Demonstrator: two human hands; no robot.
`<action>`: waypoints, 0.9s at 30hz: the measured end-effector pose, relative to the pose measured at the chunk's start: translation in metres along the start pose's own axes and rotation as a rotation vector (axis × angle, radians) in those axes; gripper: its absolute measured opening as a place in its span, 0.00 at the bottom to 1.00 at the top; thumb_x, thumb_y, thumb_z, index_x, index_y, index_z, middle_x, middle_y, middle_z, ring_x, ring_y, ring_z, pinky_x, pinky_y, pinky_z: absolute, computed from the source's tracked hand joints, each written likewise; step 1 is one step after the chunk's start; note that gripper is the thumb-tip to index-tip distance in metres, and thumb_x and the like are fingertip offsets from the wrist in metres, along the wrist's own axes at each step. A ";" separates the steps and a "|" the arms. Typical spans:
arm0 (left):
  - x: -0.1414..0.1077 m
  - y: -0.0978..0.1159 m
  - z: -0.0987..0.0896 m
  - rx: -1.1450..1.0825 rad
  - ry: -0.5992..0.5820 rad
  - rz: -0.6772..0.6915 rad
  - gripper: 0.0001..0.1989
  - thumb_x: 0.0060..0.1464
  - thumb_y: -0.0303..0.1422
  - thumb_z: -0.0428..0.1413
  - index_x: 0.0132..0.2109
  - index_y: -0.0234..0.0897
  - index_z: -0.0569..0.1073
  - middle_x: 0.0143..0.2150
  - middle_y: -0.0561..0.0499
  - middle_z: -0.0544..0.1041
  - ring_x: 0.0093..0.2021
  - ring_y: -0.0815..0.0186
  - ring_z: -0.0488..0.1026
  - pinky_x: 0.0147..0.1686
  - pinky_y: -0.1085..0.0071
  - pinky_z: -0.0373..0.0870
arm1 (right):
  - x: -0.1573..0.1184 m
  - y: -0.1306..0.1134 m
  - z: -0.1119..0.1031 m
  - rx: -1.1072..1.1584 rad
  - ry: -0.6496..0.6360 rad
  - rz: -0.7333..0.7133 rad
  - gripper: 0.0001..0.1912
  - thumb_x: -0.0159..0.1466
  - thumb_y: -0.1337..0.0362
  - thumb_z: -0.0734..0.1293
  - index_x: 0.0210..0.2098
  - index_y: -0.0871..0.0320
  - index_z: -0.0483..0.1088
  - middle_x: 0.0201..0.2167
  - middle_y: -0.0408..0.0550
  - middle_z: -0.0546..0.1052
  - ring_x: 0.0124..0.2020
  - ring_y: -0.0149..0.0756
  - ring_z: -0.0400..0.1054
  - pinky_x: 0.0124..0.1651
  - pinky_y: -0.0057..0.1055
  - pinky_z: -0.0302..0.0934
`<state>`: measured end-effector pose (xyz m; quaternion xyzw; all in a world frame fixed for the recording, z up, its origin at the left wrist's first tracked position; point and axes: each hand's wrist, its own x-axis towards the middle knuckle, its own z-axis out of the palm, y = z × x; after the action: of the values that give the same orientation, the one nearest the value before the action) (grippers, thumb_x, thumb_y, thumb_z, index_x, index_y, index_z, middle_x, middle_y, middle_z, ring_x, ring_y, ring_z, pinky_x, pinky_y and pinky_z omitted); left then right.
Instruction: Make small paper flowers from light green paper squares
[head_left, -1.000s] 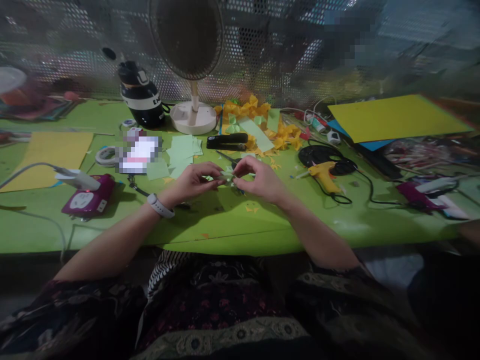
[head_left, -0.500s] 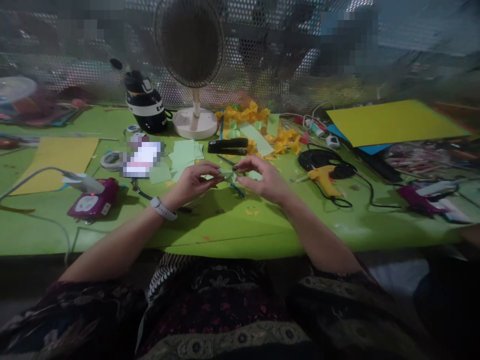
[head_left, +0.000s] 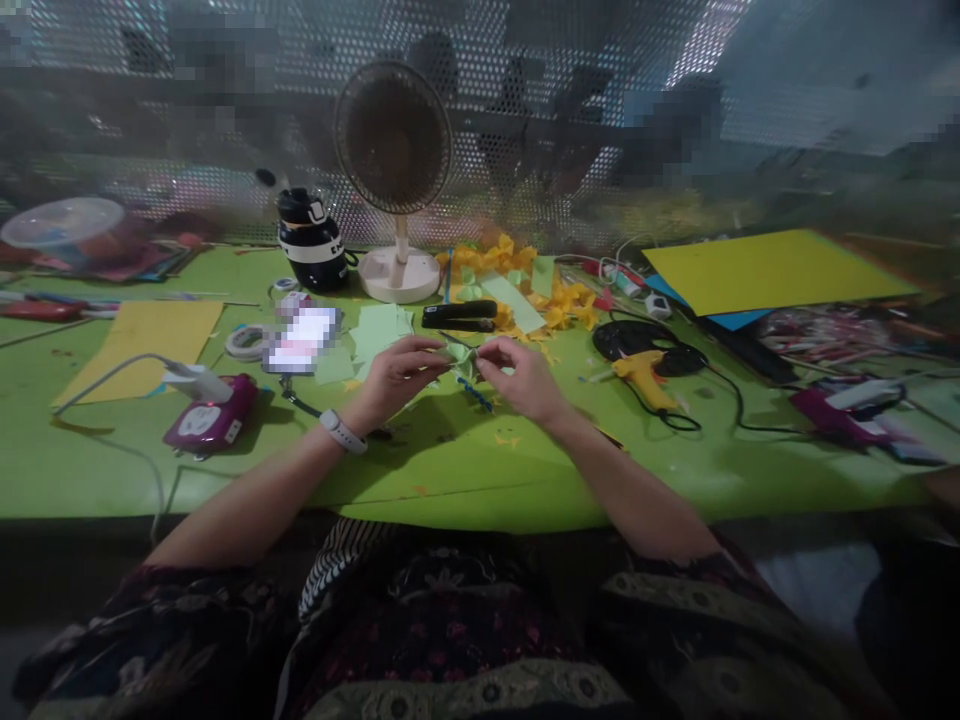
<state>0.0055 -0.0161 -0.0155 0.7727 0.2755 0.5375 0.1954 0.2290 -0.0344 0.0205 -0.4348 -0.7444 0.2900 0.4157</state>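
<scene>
In the head view, a small folded piece of light green paper [head_left: 460,355] is held up over the green table, between my two hands. My left hand [head_left: 401,378] pinches its left side with thumb and fingers. On the other side, the closed fingertips of my right hand [head_left: 523,378] meet its right edge. Just below the paper, a thin dark blue twisted item [head_left: 475,396] lies on the table; its kind is unclear. A black stapler [head_left: 459,315] rests behind my hands. Light green paper sheets [head_left: 375,332] lie behind my left hand.
Yellow and green paper flowers [head_left: 566,300] are heaped behind the stapler. A yellow glue gun [head_left: 646,375] with a black cord lies to the right. At left are a lit phone [head_left: 304,338], a tape roll [head_left: 247,342] and a purple power socket [head_left: 211,415]. A fan [head_left: 400,275] and bottle [head_left: 311,245] stand behind.
The view has tilted up a little, so the table sits lower in it. My right fingertips have shifted slightly at the green paper, which now shows a fuller folded shape.
</scene>
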 end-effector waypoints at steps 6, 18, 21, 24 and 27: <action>0.001 0.014 -0.006 -0.155 -0.112 -0.262 0.12 0.58 0.37 0.61 0.45 0.36 0.83 0.50 0.40 0.81 0.43 0.62 0.81 0.35 0.71 0.82 | 0.000 0.004 0.001 -0.207 0.140 -0.115 0.06 0.65 0.61 0.66 0.38 0.55 0.75 0.33 0.46 0.81 0.33 0.37 0.75 0.42 0.37 0.70; 0.006 0.006 -0.004 -0.416 -0.009 -0.691 0.24 0.48 0.36 0.68 0.50 0.35 0.70 0.34 0.49 0.82 0.33 0.66 0.81 0.33 0.70 0.80 | 0.000 0.009 0.009 -0.380 0.057 -0.239 0.10 0.69 0.64 0.63 0.42 0.57 0.76 0.37 0.51 0.82 0.36 0.40 0.75 0.42 0.37 0.68; 0.006 0.007 -0.003 -0.414 -0.035 -0.701 0.22 0.49 0.36 0.67 0.49 0.34 0.71 0.31 0.51 0.82 0.30 0.67 0.79 0.32 0.70 0.80 | 0.001 0.011 0.010 -0.384 0.041 -0.260 0.10 0.69 0.64 0.63 0.42 0.58 0.76 0.39 0.53 0.82 0.38 0.41 0.76 0.45 0.39 0.68; 0.007 0.010 -0.003 -0.386 -0.015 -0.665 0.21 0.49 0.35 0.66 0.48 0.34 0.71 0.30 0.52 0.81 0.29 0.68 0.79 0.32 0.69 0.80 | 0.000 0.013 0.012 -0.337 0.048 -0.213 0.10 0.69 0.63 0.64 0.46 0.58 0.75 0.39 0.53 0.82 0.39 0.41 0.77 0.47 0.40 0.69; 0.008 0.014 -0.003 -0.323 0.027 -0.629 0.21 0.50 0.35 0.65 0.50 0.34 0.71 0.29 0.54 0.80 0.28 0.68 0.78 0.32 0.69 0.80 | -0.001 0.013 0.016 -0.248 0.071 -0.190 0.15 0.67 0.62 0.66 0.52 0.58 0.71 0.40 0.53 0.82 0.39 0.41 0.78 0.47 0.40 0.71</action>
<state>0.0076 -0.0218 -0.0006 0.6019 0.4139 0.4979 0.4674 0.2209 -0.0305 0.0016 -0.4206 -0.7971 0.1396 0.4103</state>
